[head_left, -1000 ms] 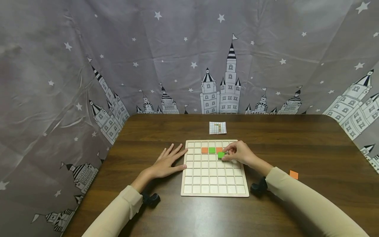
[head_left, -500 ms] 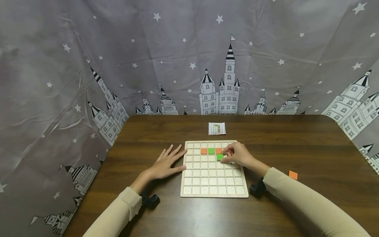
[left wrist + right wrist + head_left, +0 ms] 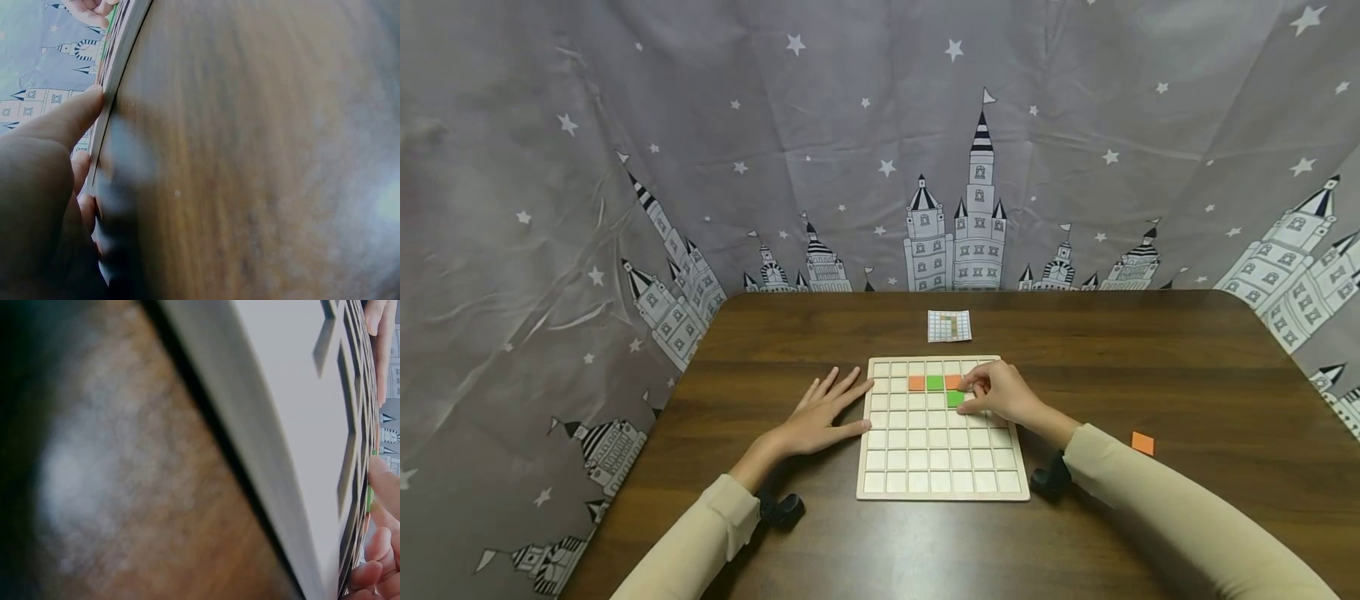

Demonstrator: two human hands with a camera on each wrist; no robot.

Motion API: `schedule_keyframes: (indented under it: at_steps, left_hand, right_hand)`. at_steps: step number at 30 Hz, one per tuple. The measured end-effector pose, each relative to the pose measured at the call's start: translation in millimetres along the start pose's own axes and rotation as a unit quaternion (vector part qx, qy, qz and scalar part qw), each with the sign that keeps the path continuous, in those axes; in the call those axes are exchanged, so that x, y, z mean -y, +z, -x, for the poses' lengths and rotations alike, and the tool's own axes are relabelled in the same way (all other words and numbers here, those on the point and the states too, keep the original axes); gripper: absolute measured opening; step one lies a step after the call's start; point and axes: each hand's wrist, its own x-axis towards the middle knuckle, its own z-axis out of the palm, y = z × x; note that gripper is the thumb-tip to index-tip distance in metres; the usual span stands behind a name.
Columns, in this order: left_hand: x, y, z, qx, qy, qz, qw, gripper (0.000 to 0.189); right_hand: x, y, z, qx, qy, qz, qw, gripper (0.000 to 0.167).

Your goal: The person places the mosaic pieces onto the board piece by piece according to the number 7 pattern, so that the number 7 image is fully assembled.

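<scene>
A pale wooden grid board lies on the table in the head view. My right hand pinches a green square tile by its right side, with thumb and index finger. This tile sits at a cell in the third row, just below an orange tile that my fingers partly cover. Left of that, in the same second row, are another green tile and another orange tile. My left hand lies flat with spread fingers, its thumb and index fingertips touching the board's left edge.
A small printed card with a coloured grid pattern lies behind the board. One loose orange tile rests on the brown table beside my right forearm. A grey curtain with castles hangs behind.
My right hand has lowered the green tile slightly, and it now lies level with its cell in the third row. My left hand has stayed at the board's edge.
</scene>
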Motion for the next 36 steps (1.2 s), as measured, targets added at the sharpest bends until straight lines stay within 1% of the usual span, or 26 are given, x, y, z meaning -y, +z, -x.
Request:
schedule_keyframes:
  at_steps: [7, 11, 17, 21, 25, 31, 36]
  left_hand:
    - [1.2, -0.1, -1.3, 0.000, 0.001, 0.001, 1.0000, 0.073]
    - [0.6, -1.4, -1.9, 0.002, 0.002, 0.001, 1.0000, 0.073]
    - [0.1, -1.3, -2.4, 0.008, -0.001, -0.002, 1.0000, 0.073]
    - [0.4, -0.5, -2.9, 0.007, -0.003, -0.004, 1.0000, 0.073]
    - [-0.5, -0.5, -3.5, 0.006, -0.001, 0.000, 1.0000, 0.073]
    - [0.3, -0.6, -3.0, 0.002, 0.002, 0.004, 1.0000, 0.073]
    - [1.7, -0.2, -2.2, 0.007, -0.006, 0.003, 1.0000, 0.074]
  right_hand:
    - [2.1, -9.5, 2.7, -0.004, 0.000, -0.033, 0.9994, 0.026]
    - [3.2, -19.7, 7.1, 0.001, -0.007, -0.060, 0.9982, 0.026]
    - [1.6, -38.1, 17.7, 0.004, -0.016, -0.082, 0.9965, 0.029]
    - [0.6, -50.7, 28.9, 0.009, -0.025, -0.096, 0.9950, 0.032]
    - [-0.7, -63.1, 43.2, 0.008, -0.029, -0.108, 0.9937, 0.031]
    - [-6.4, -77.3, 68.0, 0.001, -0.027, -0.095, 0.9951, 0.028]
    - [-11.1, -83.8, 88.3, -0.010, -0.050, -0.074, 0.9959, 0.025]
